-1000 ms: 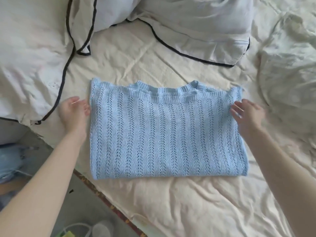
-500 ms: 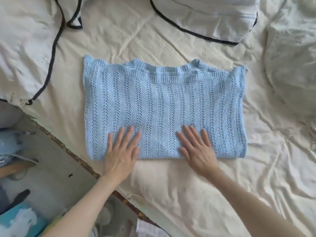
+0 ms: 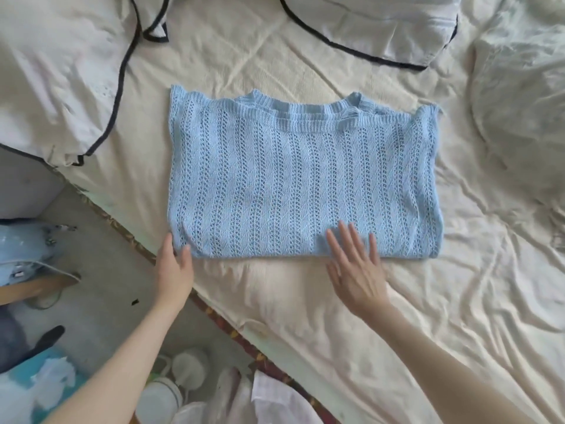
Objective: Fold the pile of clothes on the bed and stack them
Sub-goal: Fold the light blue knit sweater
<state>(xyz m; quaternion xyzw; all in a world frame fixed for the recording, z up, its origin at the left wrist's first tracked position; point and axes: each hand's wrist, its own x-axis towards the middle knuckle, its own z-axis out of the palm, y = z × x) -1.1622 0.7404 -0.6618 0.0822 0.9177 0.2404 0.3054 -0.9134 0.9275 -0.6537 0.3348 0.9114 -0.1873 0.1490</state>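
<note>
In the head view, looking down, a light blue open-knit sweater (image 3: 302, 179), folded into a flat rectangle with its ribbed neckline at the far edge, is seen lying in the middle of a bed covered by a creased cream sheet (image 3: 397, 316). The left hand (image 3: 174, 270) is placed at the sweater's near left corner, and that corner appears to be pinched between the thumb and the fingers (image 3: 186, 250), though the underside of the grip is hidden. The right hand (image 3: 356, 270) is laid flat on the near edge of the sweater, right of centre, with its fingers straight and slightly spread, pressing the knit down. The sweater is judged to be light, soft and floppy, with a loose lacy weave that may stretch or snag; it is best taken by its folded corners or edges, or supported from below with flat palms, so that the fold is kept. The mattress surface is soft and rumpled, so folds may shift when pressed. Two white pillows with black piping (image 3: 61, 71) are seen at the far left and far centre, and a bunched pale duvet (image 3: 519, 117) at the right. Beyond the bed's patterned edge at the left, a grey floor (image 3: 101, 270) is visible, with blurred clutter near the bottom left that cannot be identified. No other clothes or finished stack can be made out.
</note>
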